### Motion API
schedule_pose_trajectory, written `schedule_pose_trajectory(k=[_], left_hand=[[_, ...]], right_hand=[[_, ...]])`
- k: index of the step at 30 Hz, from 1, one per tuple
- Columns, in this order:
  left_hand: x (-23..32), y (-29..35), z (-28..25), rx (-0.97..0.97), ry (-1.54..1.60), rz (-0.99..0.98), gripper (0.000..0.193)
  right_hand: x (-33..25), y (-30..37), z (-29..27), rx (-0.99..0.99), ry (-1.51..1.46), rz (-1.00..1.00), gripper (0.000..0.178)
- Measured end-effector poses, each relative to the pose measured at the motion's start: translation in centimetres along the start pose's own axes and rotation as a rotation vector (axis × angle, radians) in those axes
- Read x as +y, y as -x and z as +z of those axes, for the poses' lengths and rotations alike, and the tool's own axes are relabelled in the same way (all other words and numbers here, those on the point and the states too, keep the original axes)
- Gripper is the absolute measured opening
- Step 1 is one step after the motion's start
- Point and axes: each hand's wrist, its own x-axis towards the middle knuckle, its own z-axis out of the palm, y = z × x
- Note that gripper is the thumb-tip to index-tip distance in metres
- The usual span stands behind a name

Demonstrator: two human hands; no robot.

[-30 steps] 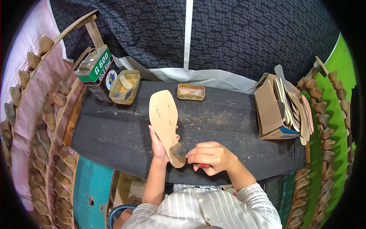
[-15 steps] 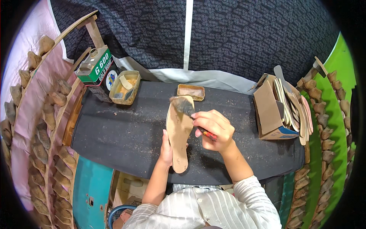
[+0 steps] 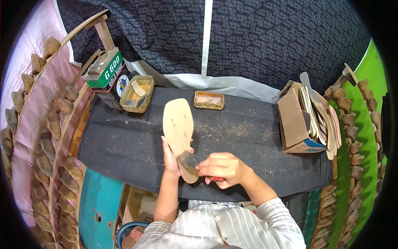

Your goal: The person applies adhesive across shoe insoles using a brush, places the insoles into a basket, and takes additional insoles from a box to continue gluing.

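Where the black-covered table (image 3: pixel 137 137) extends, the tan sole (image 3: pixel 178 120) is held over its near side, slightly left of the middle, the broad end having swung leftward within the last half second. Its long axis runs far-left to near-right, slightly slanted, with the broad end pointing far. The left hand (image 3: pixel 171 159) grips both edges, thumb at left, fingertips at right. The right hand (image 3: pixel 222 169) has its fingers closed around the brush (image 3: pixel 189 159). The bristles have moved from broad end to narrow portion, suggesting that brushing covers the sole's length.
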Motion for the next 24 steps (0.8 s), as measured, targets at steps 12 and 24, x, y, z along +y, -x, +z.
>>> schedule_pose_trajectory(k=[12,24], left_hand=[[-0.4,-0.7,-0.5,-0.053,0.161,0.063,0.073],[0.7,-1.3,-1.4,0.162,0.227,0.284,0.076]], right_hand=[[1.6,-1.1,1.0,0.128,0.134,-0.035,0.033],[-0.6,1.9,0.5,-0.134,-0.148,0.082,0.022]])
